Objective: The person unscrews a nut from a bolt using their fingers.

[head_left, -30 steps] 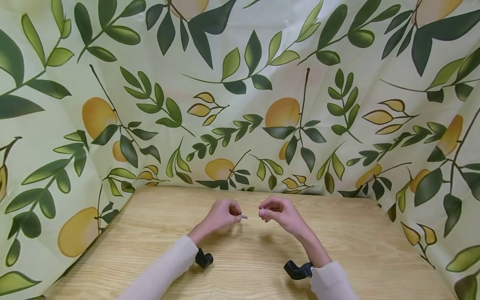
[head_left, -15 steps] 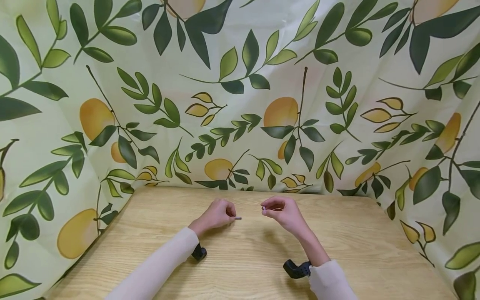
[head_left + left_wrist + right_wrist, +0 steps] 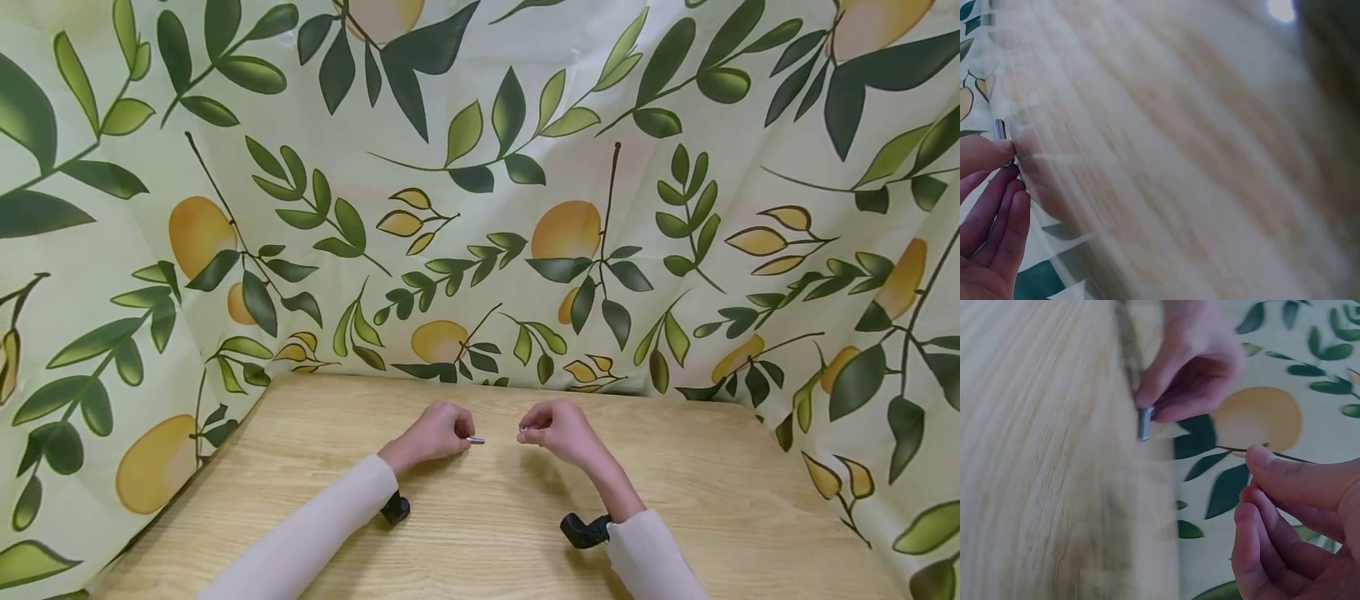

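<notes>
The left hand (image 3: pixel 435 432) is over the far middle of the wooden table (image 3: pixel 465 517). Its thumb and fingers pinch a short, shiny silver metal rod (image 3: pixel 476 441), whose free end points right, toward the other hand. In the right wrist view, the rod (image 3: pixel 1144 424) looks narrow with flat sides; the rest is hidden by the fingers. Across a small gap, the right hand (image 3: pixel 561 431) pinches a tiny silver piece (image 3: pixel 522 428) between thumb and fingertips. What kind it is cannot be made out, and the fingers hide it in the right wrist view.
Black wrist mounts (image 3: pixel 585 531) sit below both hands, close to the pale sleeves (image 3: pixel 652 554). A cloth backdrop (image 3: pixel 480 208) printed with leaves and orange fruit rises behind the table and along both sides.
The left hand has shifted slightly left with the rod, widening the gap between the hands. The right hand's fingers have drawn closer together around the tiny silver piece.
</notes>
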Available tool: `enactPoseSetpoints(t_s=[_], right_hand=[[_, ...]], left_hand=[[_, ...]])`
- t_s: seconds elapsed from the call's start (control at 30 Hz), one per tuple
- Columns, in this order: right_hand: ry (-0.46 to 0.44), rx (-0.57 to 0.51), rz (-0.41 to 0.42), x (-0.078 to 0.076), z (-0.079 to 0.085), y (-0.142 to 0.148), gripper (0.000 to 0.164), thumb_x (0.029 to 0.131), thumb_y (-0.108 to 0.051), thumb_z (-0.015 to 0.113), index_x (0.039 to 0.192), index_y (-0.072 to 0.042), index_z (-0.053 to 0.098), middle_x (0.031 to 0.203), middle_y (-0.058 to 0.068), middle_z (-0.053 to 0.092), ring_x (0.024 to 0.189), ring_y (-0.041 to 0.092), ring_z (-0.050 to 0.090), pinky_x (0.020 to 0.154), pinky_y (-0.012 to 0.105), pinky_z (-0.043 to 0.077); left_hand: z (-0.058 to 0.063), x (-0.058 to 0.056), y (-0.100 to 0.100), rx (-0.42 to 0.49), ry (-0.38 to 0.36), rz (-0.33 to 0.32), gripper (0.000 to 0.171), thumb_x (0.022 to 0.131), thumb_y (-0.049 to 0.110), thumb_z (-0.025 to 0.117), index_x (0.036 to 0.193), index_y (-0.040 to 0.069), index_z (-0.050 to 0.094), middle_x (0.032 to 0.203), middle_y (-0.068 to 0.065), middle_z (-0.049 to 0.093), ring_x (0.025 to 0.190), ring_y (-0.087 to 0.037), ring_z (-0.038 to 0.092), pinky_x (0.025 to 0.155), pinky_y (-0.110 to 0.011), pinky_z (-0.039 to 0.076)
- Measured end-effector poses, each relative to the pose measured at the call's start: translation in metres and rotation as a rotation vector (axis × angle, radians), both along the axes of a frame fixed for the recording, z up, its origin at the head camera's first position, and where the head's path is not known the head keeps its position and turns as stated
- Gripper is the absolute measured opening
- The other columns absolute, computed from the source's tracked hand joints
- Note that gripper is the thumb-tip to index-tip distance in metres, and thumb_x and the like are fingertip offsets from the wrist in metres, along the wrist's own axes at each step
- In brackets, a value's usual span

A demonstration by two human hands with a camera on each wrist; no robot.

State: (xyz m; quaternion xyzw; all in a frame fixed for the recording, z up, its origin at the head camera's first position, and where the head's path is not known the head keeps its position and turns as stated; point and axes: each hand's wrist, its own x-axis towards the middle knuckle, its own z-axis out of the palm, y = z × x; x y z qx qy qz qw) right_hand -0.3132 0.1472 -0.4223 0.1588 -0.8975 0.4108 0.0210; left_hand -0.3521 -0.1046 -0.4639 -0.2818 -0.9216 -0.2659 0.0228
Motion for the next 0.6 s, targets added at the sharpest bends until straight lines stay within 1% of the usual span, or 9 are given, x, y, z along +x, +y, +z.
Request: enactPoseSetpoints(t_s=[0.13,0.23,0.3,0.47,0.6], right_hand=[[0.026,0.135,0.033,-0.016,-0.007,-0.010,0.009,0.081,-0.010,0.085,0.080,-0.011,0.076,0.068,-0.002,0.068,0.063,0.010,0.057,0.059,0.025,0.046],[0.035,0.195,0.032,-0.026,-0.015,-0.016,0.010,0.078,-0.007,0.085,0.078,-0.011,0.076,0.067,-0.002,0.068,0.060,0.009,0.057,0.057,0.024,0.046],[0.023,0.204,0.013,-0.030,-0.022,-0.019,0.011,0.077,-0.005,0.085,0.078,-0.010,0.076,0.068,-0.001,0.069,0.058,0.010,0.058,0.056,0.025,0.047],[-0.007,0.204,-0.025,-0.036,-0.038,-0.024,0.011,0.076,-0.006,0.089,0.076,-0.012,0.079,0.070,-0.003,0.071,0.064,0.010,0.056,0.061,0.024,0.045],[0.003,0.195,-0.033,-0.036,-0.042,-0.026,0.012,0.075,-0.006,0.089,0.076,-0.013,0.080,0.071,-0.003,0.072,0.067,0.010,0.057,0.064,0.024,0.046]], left_hand=[[0.003,0.001,0.001,-0.026,-0.003,0.017,0.008,0.083,0.006,0.080,0.088,0.011,0.077,0.083,0.004,0.074,0.076,-0.007,0.061,0.074,-0.027,0.053],[0.005,0.002,0.002,-0.033,0.007,0.023,0.011,0.082,0.005,0.079,0.091,0.009,0.078,0.084,0.002,0.076,0.077,-0.007,0.063,0.074,-0.027,0.055],[0.005,0.002,0.002,-0.034,0.007,0.022,0.013,0.081,0.004,0.079,0.094,0.008,0.079,0.086,0.001,0.077,0.078,-0.007,0.064,0.075,-0.026,0.055],[0.005,0.003,0.003,-0.043,-0.009,0.012,0.016,0.081,0.004,0.078,0.097,0.006,0.079,0.088,0.000,0.077,0.081,-0.008,0.065,0.077,-0.028,0.056],[0.006,0.003,0.003,-0.054,-0.005,0.007,0.017,0.080,0.004,0.078,0.097,0.007,0.079,0.088,-0.001,0.077,0.082,-0.010,0.065,0.078,-0.030,0.056]])
